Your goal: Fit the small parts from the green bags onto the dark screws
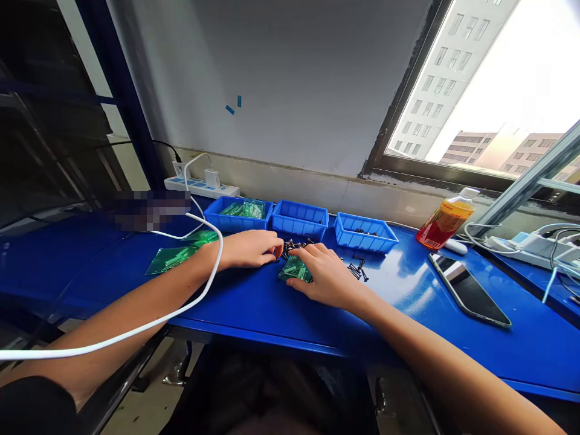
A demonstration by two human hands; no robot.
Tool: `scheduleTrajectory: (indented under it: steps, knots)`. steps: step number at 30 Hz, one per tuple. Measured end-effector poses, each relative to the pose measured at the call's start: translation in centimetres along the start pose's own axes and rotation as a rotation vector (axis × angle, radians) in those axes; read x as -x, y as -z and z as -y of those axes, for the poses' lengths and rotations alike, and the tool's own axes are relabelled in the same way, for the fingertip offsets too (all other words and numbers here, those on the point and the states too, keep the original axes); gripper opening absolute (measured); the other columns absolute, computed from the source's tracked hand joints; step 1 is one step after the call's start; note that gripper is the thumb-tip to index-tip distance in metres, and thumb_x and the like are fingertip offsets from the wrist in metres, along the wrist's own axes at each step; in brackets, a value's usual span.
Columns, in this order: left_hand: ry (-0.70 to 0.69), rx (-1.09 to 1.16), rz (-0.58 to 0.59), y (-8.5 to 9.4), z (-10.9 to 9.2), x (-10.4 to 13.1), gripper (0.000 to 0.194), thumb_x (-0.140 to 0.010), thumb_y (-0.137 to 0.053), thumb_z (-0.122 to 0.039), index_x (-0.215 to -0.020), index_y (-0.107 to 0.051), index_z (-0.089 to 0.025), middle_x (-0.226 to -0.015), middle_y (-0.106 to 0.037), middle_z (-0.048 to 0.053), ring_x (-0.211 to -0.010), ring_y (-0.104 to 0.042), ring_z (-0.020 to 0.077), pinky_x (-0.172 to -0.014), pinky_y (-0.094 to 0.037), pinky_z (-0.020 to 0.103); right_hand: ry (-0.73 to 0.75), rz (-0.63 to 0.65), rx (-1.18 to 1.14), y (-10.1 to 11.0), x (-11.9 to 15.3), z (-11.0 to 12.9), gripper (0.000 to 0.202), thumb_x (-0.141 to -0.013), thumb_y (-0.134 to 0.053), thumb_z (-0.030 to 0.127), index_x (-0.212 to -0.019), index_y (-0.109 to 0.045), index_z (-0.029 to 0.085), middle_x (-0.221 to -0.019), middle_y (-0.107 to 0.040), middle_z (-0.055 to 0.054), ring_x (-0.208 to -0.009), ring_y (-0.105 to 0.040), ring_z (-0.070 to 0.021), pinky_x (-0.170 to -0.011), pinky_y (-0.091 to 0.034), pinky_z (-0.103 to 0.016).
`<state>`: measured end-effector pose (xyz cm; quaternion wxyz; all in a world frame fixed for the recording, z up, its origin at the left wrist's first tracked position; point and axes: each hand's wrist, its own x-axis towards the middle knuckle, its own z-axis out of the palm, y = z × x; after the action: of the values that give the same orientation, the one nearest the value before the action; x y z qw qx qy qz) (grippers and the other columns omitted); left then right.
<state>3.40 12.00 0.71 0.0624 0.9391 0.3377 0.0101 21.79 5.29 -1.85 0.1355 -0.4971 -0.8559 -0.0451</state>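
My left hand (252, 248) rests low over the blue table with its fingers curled together beside a pile of dark screws (293, 244). Whatever lies between those fingertips is too small to make out. Between the thumb and fingers of my right hand (330, 277) is a small green plastic bag (290, 269) with pale strips showing inside. Several loose screws (357, 269) are scattered just right of that hand. More green bags (174, 255) lie partly behind my left forearm.
Three blue bins line the wall: the left bin (215, 220) holds green bags, the middle bin (299, 228) stands beside it, the right bin (367, 241) contains small dark pieces. A white cable (199, 296) crosses my left arm. A drink bottle (446, 219) and phone (469, 290) are at right.
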Motion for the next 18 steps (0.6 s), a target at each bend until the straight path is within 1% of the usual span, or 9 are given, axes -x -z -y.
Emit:
scheduleTrajectory:
  steps: [2,5,9,12,14,18]
  knots:
    - [-0.004,-0.016,0.002,-0.2,-0.2,0.0,0.017,-0.079,-0.044,-0.018,-0.082,-0.061,-0.018,-0.084,-0.059,0.004,-0.074,-0.057,0.017,-0.066,-0.04,0.026,-0.003,0.013,0.002,-0.1,0.0,0.0,0.042,-0.077,-0.063,0.039,-0.112,-0.056,0.018,-0.105,-0.06,-0.011,-0.1,-0.052,-0.026,-0.081,-0.043,-0.042]
    - [-0.018,-0.012,-0.043,-0.4,-0.6,-0.1,0.017,-0.08,-0.043,-0.02,-0.081,-0.059,-0.017,-0.087,-0.058,0.006,-0.079,-0.057,0.0185,-0.069,-0.041,0.027,-0.002,-0.009,-0.019,-0.2,0.0,0.0,0.04,-0.077,-0.063,0.039,-0.11,-0.056,0.018,-0.102,-0.058,-0.01,-0.099,-0.052,-0.0252,-0.08,-0.045,-0.041]
    - [-0.043,0.107,-0.163,-0.5,-0.9,-0.3,0.014,-0.082,-0.04,-0.022,-0.083,-0.053,-0.018,-0.085,-0.06,0.004,-0.077,-0.057,0.0179,-0.067,-0.04,0.026,-0.03,-0.092,-0.056,-0.2,-0.1,0.2,0.033,-0.078,-0.062,0.034,-0.107,-0.057,0.019,-0.099,-0.056,-0.009,-0.095,-0.051,-0.0232,-0.078,-0.045,-0.038]
    - [-0.093,0.235,-0.238,-0.6,-1.1,-0.3,0.007,-0.08,-0.041,-0.02,-0.082,-0.048,-0.019,-0.081,-0.061,0.003,-0.074,-0.057,0.0161,-0.066,-0.041,0.025,-0.049,-0.162,-0.068,0.0,-0.3,0.1,0.024,-0.079,-0.061,0.028,-0.101,-0.059,0.018,-0.093,-0.058,-0.007,-0.088,-0.051,-0.0214,-0.077,-0.045,-0.036]
    - [-0.131,0.28,-0.275,-0.7,-1.2,-0.3,0.003,-0.079,-0.042,-0.021,-0.08,-0.045,-0.019,-0.079,-0.059,0.002,-0.072,-0.056,0.0154,-0.065,-0.041,0.025,-0.05,-0.199,-0.085,0.0,-0.4,0.0,0.02,-0.08,-0.059,0.023,-0.099,-0.06,0.017,-0.088,-0.059,-0.007,-0.084,-0.051,-0.0204,-0.075,-0.045,-0.035]
    - [-0.173,0.291,-0.317,-0.8,-1.5,-0.2,0.006,-0.081,-0.042,-0.023,-0.078,-0.044,-0.019,-0.079,-0.059,0.003,-0.071,-0.054,0.0148,-0.065,-0.041,0.025,-0.022,-0.267,-0.122,-0.1,-0.5,-0.4,0.013,-0.081,-0.053,0.018,-0.091,-0.062,0.019,-0.083,-0.06,-0.005,-0.078,-0.051,-0.0181,-0.07,-0.044,-0.032]
